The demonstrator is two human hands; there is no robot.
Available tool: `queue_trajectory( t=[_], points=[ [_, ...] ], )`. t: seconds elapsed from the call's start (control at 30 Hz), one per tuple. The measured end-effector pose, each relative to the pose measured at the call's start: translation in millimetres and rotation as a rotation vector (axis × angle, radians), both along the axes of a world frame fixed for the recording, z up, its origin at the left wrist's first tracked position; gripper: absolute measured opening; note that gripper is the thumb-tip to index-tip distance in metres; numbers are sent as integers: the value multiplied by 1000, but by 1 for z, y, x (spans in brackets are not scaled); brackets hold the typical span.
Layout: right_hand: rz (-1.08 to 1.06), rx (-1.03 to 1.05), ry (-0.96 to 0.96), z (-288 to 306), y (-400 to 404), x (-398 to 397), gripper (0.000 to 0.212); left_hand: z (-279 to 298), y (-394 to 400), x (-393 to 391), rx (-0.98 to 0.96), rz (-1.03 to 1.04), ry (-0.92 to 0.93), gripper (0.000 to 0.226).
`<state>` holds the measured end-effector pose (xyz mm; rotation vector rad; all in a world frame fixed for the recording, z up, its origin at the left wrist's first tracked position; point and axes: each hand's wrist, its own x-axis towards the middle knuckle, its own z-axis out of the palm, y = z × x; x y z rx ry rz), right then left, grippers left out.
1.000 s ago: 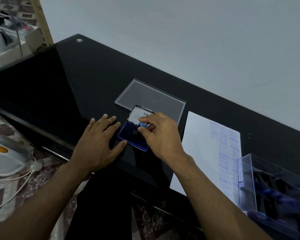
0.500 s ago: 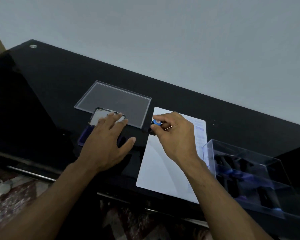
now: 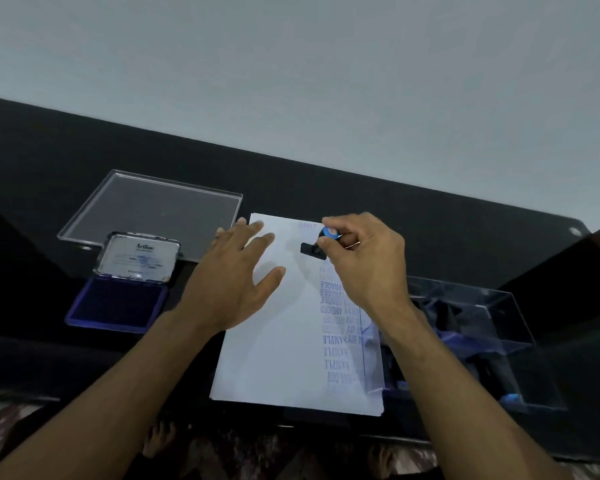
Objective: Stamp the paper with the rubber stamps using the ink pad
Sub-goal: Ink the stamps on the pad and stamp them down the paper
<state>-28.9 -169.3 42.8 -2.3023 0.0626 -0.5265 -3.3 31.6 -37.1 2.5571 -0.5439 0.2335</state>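
Observation:
A white paper lies on the black table, its right side covered with blue stamped words. My right hand pinches a black rubber stamp with a blue cap and holds it over the paper's upper part. My left hand is spread with straight fingers over the paper's upper left edge; whether it touches the sheet is unclear. The blue ink pad lies open at the left, its lid tilted back.
A clear plastic lid lies flat behind the ink pad. A clear plastic box holding several more stamps stands to the right of the paper, overlapping its edge. The table's front edge runs just below the paper.
My right hand carried the stamp from the ink pad across to the paper. My left hand left the ink pad and moved onto the paper's left side. The view swung right.

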Motion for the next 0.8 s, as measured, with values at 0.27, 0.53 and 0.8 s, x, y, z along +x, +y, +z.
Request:
queue_trajectory(
  t=[0.27, 0.53, 0.8],
  points=[
    [-6, -47, 44, -7, -7, 17, 24, -12, -9, 24, 60, -16, -5, 70],
    [23, -123, 117, -17, -4, 24, 25, -25, -15, 33, 184, -1, -13, 75],
    [31, -142, 147, -26, 0, 27, 27, -30, -15, 34, 222, -4, -39, 70]
  ],
)
